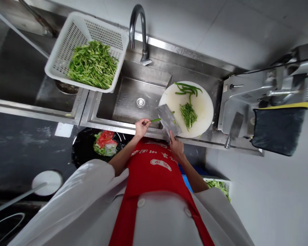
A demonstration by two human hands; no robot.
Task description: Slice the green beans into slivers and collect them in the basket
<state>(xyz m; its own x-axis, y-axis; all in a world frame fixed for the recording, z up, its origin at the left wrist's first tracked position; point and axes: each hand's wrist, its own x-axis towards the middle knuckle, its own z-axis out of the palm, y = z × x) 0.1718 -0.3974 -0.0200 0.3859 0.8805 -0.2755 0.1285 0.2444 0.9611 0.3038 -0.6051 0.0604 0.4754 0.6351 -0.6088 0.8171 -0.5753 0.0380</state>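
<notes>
My left hand (141, 127) pinches a long green pepper (155, 120) over the sink's front edge, its far end close to the blade. In my right hand (176, 146) is a cleaver (168, 119), gripped by the handle, its broad blade over the left edge of the round white cutting board (207, 112). Small green pieces show beside the blade. A pile of sliced green pepper (188, 115) lies mid-board, and several whole green peppers (187, 89) lie at its far side. The blade hides part of the board.
A white perforated basket (118, 77) full of cut green strips stands left of the steel sink (128, 99) and its faucet (138, 30). At the right are another cleaver (236, 124) and a dark cloth (278, 130). Below sits a black-lined waste bin (83, 147).
</notes>
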